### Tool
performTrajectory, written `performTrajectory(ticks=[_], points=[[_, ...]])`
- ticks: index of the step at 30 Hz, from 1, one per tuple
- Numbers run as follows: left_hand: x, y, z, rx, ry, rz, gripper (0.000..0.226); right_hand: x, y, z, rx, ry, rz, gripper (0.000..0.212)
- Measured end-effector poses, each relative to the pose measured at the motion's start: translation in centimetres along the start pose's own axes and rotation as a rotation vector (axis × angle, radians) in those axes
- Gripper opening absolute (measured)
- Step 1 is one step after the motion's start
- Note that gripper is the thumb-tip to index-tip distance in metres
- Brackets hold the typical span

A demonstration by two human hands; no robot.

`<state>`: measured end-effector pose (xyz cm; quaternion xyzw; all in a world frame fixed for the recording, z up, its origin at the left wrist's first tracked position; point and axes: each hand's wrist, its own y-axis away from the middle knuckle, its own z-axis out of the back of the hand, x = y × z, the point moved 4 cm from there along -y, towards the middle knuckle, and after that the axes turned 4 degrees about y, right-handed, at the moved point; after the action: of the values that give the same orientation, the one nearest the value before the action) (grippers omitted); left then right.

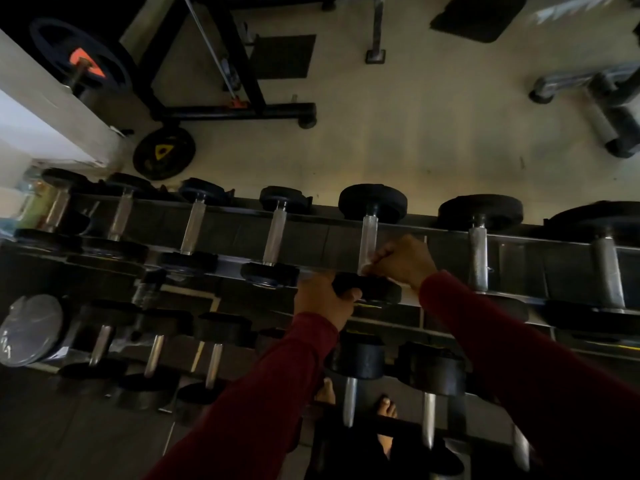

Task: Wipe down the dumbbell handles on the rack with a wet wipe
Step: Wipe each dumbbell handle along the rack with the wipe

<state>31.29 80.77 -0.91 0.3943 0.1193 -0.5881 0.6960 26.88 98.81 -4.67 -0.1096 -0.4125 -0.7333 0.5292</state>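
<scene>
1. The dumbbell being handled (369, 237) lies across the top tier of the rack (311, 237), fifth from the left in its row, its far head toward the pale floor (415, 133) and its near head toward the person.
2. The left hand (323, 301) has its fingers curled round the near black head of that dumbbell, gripping its edge.
3. The right hand (403, 259) is closed at the near end of the metal handle, fingers bunched against it (a pale scrap shows at the fingertips, possibly the wet wipe, but the dim light makes this hard to tell).
4. Both arms wear dark red sleeves (519, 341).
5. More dumbbells fill a lower tier, and weight plates (164, 154) lean beside a white wall at left.
</scene>
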Motion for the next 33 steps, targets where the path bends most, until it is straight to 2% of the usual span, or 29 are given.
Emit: performTrajectory(ticks=[4, 7, 10, 14, 18, 20, 24, 28, 31, 33], points=[[1.1, -0.1, 0.3, 0.043, 0.108, -0.028, 0.032, 2.3, 0.2, -1.0, -0.077, 0.087, 0.106, 0.013], [1.5, -0.4, 0.6, 0.073, 0.130, -0.059, 0.032, 4.1, -0.2, -2.3, -0.075, 0.153, 0.143, 0.009], [1.4, -0.6, 0.8, 0.073, 0.154, -0.099, 0.036, 5.3, -0.6, -2.6, -0.080, 0.207, 0.181, 0.016], [1.5, -0.6, 0.7, 0.054, 0.163, -0.109, 0.039, 4.1, -0.8, -0.8, -0.009, 0.279, 0.120, 0.011], [1.4, -0.5, 0.7, 0.032, 0.122, -0.085, 0.045, 3.0, -0.6, -0.1, -0.003, 0.213, 0.056, 0.015], [1.3, -0.5, 0.7, 0.018, 0.100, -0.091, 0.045, 4.0, -0.7, -0.7, -0.039, 0.231, 0.086, 0.011], [1.3, -0.4, 0.7, 0.030, 0.118, -0.072, 0.042, 4.7, -0.9, -2.1, -0.040, 0.237, 0.192, 0.019], [1.3, -0.5, 0.8, 0.019, 0.108, -0.059, 0.045, 2.8, 0.0, -0.7, -0.042, 0.126, 0.166, 0.017], [1.4, -0.4, 0.7, 0.003, 0.087, -0.048, 0.044, 2.1, 0.6, -0.8, -0.097, 0.138, 0.213, 0.018], [1.4, -0.4, 0.6, -0.011, 0.081, -0.049, 0.042, 2.5, 0.5, -1.0, -0.195, 0.151, 0.269, 0.013]])
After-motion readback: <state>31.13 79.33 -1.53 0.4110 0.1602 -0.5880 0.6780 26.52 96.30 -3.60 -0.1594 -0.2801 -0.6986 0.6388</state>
